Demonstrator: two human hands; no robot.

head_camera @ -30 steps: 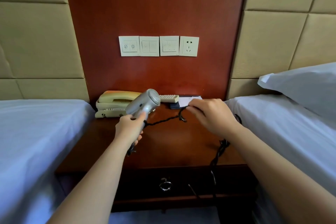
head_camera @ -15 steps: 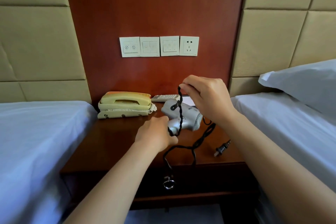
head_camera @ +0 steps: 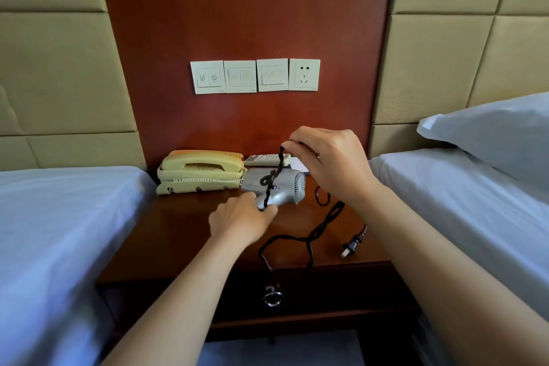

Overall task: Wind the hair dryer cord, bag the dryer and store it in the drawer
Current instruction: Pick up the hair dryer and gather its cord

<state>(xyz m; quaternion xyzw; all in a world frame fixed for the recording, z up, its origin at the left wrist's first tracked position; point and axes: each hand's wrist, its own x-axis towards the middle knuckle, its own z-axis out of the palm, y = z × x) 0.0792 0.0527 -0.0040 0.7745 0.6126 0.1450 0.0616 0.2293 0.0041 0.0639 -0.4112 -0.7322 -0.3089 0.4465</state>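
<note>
A silver hair dryer (head_camera: 282, 189) is held above the wooden nightstand (head_camera: 178, 235), its rear grille facing right. My left hand (head_camera: 240, 220) grips its handle from below. My right hand (head_camera: 329, 163) pinches the black twisted cord (head_camera: 320, 226) just above the dryer, and one strand runs down across the body. The rest of the cord loops loosely over the nightstand top and its front edge. The plug (head_camera: 352, 246) lies near the front right corner. The drawer below is closed, with a metal ring pull (head_camera: 272, 298). No bag is in view.
A beige telephone (head_camera: 199, 171) sits at the back left of the nightstand, with a remote control (head_camera: 264, 159) behind the dryer. Switch plates and a socket (head_camera: 304, 74) are on the wood wall panel. White-sheeted beds flank both sides; a pillow (head_camera: 490, 134) lies at the right.
The dryer went from pointing up at the left to lying sideways near the middle. My right hand rose with the cord above the dryer, and the plug now lies on the nightstand.
</note>
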